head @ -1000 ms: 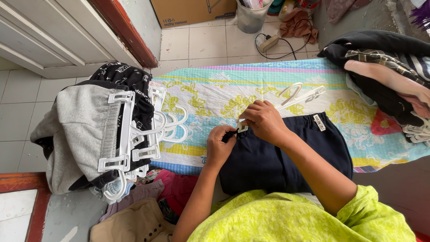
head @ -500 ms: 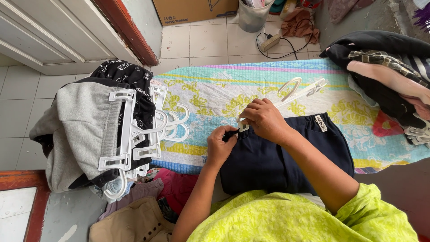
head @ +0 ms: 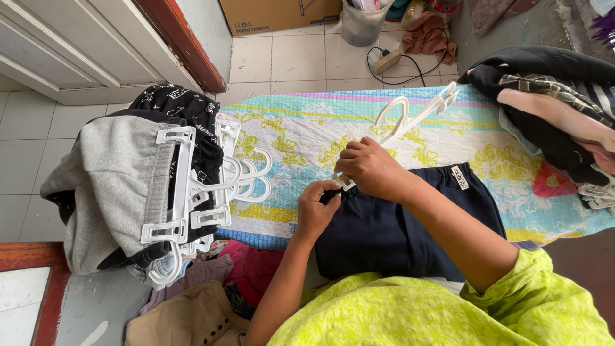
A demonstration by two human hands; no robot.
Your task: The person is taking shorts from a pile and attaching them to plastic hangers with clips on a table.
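Observation:
Dark navy shorts (head: pixel 397 227) lie flat on a colourful floral board cover (head: pixel 307 131). My right hand (head: pixel 371 170) grips one end clip of a white plastic clip hanger (head: pixel 416 115), which angles up and away toward the far right. My left hand (head: pixel 317 208) pinches the waistband corner of the shorts right below that clip. The clip end itself is mostly hidden under my right fingers.
At the left a pile of grey and black clothes (head: pixel 122 186) hangs on several white clip hangers (head: pixel 186 192). A heap of dark and pink garments (head: pixel 557 109) sits at the right end. On the tiled floor beyond are a cardboard box (head: pixel 278 14), a bin (head: pixel 362 19) and a cable (head: pixel 391 61).
My right hand has tilted the hanger, so its far end has risen off the cover. My left hand stays on the waistband corner.

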